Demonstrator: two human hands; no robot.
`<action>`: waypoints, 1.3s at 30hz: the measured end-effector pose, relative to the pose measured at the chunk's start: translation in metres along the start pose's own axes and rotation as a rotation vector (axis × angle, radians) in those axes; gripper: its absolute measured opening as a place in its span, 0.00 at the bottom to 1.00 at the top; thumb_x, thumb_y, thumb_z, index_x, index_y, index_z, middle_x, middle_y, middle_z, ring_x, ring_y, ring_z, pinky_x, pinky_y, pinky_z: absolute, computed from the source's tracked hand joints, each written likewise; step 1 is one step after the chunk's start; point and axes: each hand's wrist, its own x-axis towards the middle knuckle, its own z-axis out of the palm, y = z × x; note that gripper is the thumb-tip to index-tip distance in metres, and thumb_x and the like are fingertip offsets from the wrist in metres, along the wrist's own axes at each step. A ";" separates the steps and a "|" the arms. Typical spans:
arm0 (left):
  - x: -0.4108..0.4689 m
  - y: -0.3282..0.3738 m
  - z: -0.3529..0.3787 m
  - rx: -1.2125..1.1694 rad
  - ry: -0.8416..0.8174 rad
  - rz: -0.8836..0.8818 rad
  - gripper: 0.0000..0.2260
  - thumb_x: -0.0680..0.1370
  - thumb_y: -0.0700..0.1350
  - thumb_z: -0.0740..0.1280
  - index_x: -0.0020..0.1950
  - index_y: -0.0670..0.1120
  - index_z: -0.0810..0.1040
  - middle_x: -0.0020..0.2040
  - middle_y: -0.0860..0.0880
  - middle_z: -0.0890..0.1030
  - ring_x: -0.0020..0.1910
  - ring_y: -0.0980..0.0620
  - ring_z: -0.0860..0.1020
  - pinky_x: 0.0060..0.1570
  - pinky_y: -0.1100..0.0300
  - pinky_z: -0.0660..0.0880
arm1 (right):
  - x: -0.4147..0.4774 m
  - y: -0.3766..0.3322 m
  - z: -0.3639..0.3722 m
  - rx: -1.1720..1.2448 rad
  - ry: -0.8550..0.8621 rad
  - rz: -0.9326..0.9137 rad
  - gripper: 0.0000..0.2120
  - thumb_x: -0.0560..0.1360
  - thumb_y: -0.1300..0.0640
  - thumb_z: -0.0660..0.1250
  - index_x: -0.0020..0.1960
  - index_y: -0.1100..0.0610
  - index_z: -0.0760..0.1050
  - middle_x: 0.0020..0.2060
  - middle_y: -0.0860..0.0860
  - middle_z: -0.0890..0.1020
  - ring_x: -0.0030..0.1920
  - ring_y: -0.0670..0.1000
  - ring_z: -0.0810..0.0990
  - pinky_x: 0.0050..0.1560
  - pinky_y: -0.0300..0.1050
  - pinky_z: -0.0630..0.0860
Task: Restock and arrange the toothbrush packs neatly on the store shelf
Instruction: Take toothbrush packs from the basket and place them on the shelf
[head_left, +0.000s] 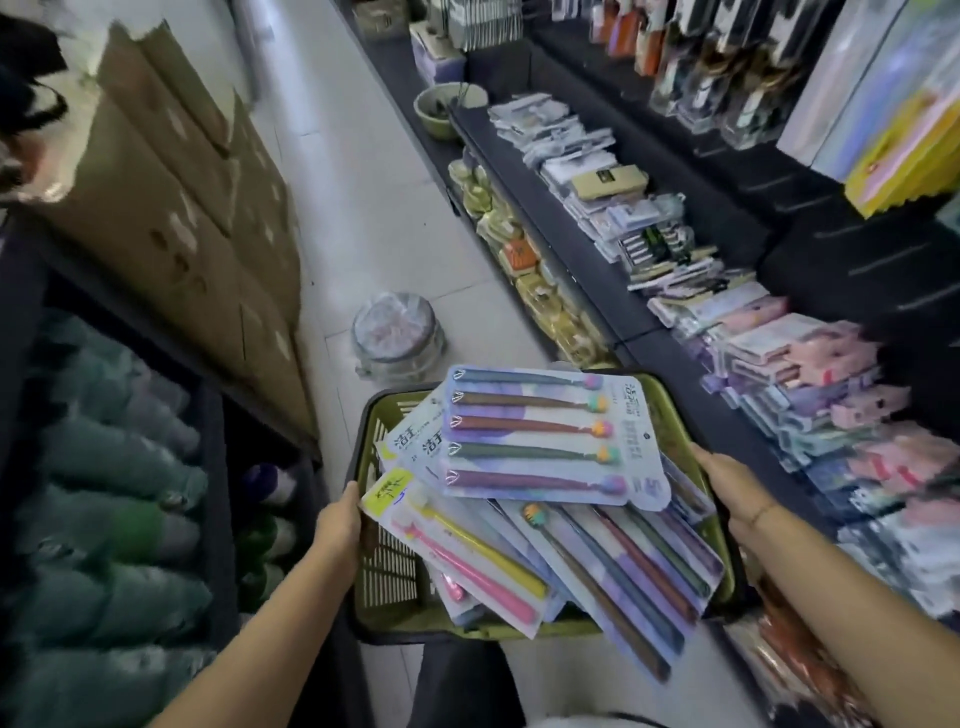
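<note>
Head view | left hand (338, 522) curled on left rim of green slatted plastic basket (387, 561) | right hand (727, 486) clasps right rim | glossy flat toothbrush packs (535, 436) heaped loose in basket, top one showing 5 slim handles with rounded tips | dark shelf (545, 223) at right bears stacked flat packets (810, 364) | brown cardboard boxes (171, 208) at left

Shop, narrow aisle. Pale floor (353, 182) runs past a dark shelf (545, 208) on the right, loaded with flat packaged goods (779, 374) in stacked rows. More goods hang above (727, 67). Left side: cardboard boxes (171, 208) piled high, and below them what look like bottles (119, 467), blurred. Green basket (374, 431) in the foreground, heaped with sealed toothbrush packs (535, 436).
</note>
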 end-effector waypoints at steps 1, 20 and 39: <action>0.023 0.021 0.005 -0.011 -0.013 0.007 0.18 0.83 0.51 0.59 0.51 0.37 0.79 0.38 0.40 0.80 0.36 0.43 0.78 0.36 0.55 0.74 | 0.012 -0.014 0.013 0.029 0.010 0.017 0.32 0.79 0.42 0.62 0.74 0.62 0.65 0.72 0.54 0.69 0.70 0.59 0.69 0.68 0.54 0.67; 0.362 0.424 0.193 0.493 -0.290 0.281 0.22 0.80 0.57 0.59 0.46 0.39 0.79 0.41 0.36 0.81 0.41 0.38 0.80 0.51 0.41 0.77 | 0.242 -0.170 0.188 0.551 0.242 0.256 0.32 0.69 0.34 0.70 0.65 0.53 0.76 0.58 0.56 0.82 0.54 0.61 0.81 0.57 0.60 0.78; 0.486 0.622 0.359 0.774 -0.515 0.295 0.17 0.82 0.49 0.57 0.38 0.41 0.72 0.27 0.44 0.72 0.27 0.48 0.67 0.30 0.57 0.64 | 0.334 -0.296 0.282 0.770 0.422 0.415 0.18 0.77 0.46 0.67 0.56 0.60 0.80 0.47 0.61 0.84 0.48 0.62 0.83 0.54 0.58 0.78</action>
